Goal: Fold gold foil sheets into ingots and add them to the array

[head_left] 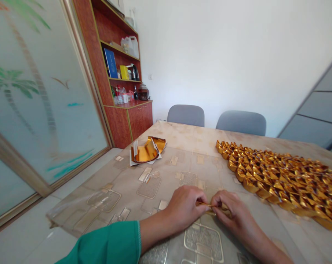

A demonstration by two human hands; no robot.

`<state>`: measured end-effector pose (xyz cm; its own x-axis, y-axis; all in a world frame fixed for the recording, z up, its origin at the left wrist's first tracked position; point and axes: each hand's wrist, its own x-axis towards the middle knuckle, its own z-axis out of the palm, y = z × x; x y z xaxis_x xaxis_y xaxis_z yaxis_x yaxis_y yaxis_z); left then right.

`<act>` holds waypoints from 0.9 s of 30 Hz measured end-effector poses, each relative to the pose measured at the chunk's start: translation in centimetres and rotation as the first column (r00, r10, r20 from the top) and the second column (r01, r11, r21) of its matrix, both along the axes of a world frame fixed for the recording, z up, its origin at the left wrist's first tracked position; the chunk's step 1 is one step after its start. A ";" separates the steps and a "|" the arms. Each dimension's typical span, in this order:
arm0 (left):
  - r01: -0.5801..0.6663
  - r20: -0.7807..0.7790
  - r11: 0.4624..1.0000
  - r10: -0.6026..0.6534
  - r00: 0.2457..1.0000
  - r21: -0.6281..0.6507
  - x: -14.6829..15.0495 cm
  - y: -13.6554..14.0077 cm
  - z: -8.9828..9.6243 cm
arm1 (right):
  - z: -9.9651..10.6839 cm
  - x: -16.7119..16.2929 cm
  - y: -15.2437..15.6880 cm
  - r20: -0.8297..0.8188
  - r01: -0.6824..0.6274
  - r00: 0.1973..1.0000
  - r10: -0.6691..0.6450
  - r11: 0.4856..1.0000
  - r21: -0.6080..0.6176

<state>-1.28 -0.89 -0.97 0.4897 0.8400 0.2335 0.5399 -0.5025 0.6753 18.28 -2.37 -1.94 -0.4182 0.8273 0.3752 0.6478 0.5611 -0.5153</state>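
Close to the table's near side, my left hand (pixel 183 205) and my right hand (pixel 232 209) meet with fingertips almost touching. Between them is a narrow strip of gold foil paper (pixel 205 204), seen edge-on, its ends pinched by thumb and fingers of each hand. Most of the strip is hidden behind the fingers. Farther off to the left lies a small stack of curled gold foil sheets (pixel 146 152) with white undersides. On the right stand many folded gold foil pieces (pixel 276 172), packed in rows.
A patterned clear cover (pixel 105 201) lies over the table. Two grey chairs (pixel 185 114) stand along its far side. Behind on the left is a red-brown cabinet (pixel 141 119) with bottles and a kettle, beside a frosted sliding door (pixel 44 110).
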 end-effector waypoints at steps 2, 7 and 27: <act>0.024 0.022 0.999 -0.025 0.999 0.030 -0.2 0.1 0.2 | 0.1 0.1 0.1 -0.052 0.011 0.999 -0.012 1.000 -0.024; 0.045 0.159 0.998 -0.051 0.986 0.041 -0.5 0.3 0.6 | 0.4 0.8 0.3 -0.274 -0.041 0.961 -0.040 0.958 -0.284; 0.118 0.611 0.902 0.180 0.771 -0.415 0.1 0.8 0.9 | 2.6 0.0 -0.2 -0.616 -0.088 0.758 -0.215 0.901 -0.424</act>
<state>-1.16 -0.11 -0.07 0.3310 0.9374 0.1083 -0.0652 -0.0918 0.9936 18.29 -2.58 0.65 -0.1473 0.9767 0.1562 0.1084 0.1729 -0.9790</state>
